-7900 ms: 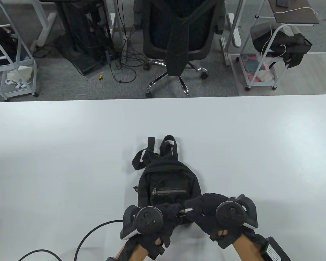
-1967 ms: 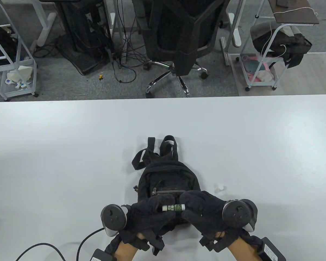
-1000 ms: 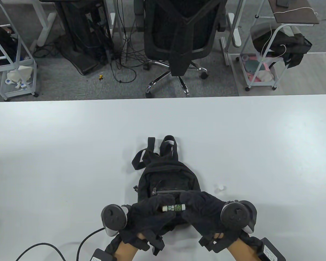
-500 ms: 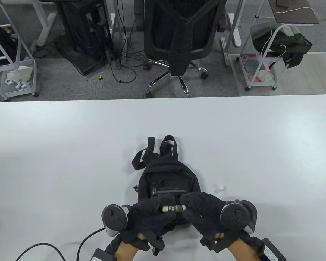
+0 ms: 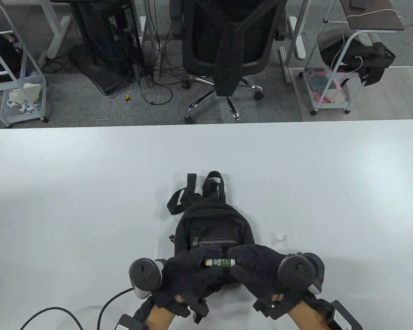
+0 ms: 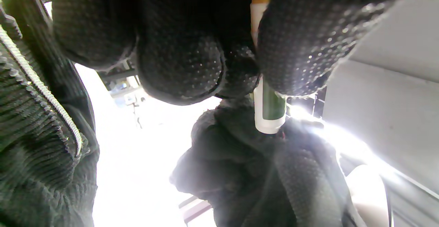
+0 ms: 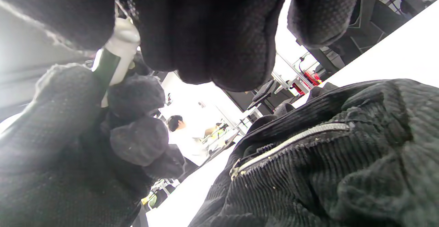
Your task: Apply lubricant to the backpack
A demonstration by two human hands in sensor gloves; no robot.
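A small black corduroy backpack (image 5: 211,225) lies flat on the white table (image 5: 89,192), straps pointing away, a silver front zipper (image 5: 215,242) across it. Both gloved hands hold a small green-and-white lubricant stick (image 5: 220,262) sideways just above the backpack's near end. My left hand (image 5: 192,270) grips its left end and my right hand (image 5: 253,263) grips its right end. The left wrist view shows the stick (image 6: 269,108) between my fingers. The right wrist view shows the stick (image 7: 115,60) above the backpack's zipper (image 7: 291,141).
A small white cap (image 5: 279,238) lies on the table just right of the backpack. A black cable (image 5: 106,304) curls on the table near the left wrist. An office chair (image 5: 227,44) and wire racks stand beyond the far table edge.
Over the last second both hands stay on the stick, which has turned slightly in their grip. Earlier, the hands were lower on the backpack and the white cap was not on the table.
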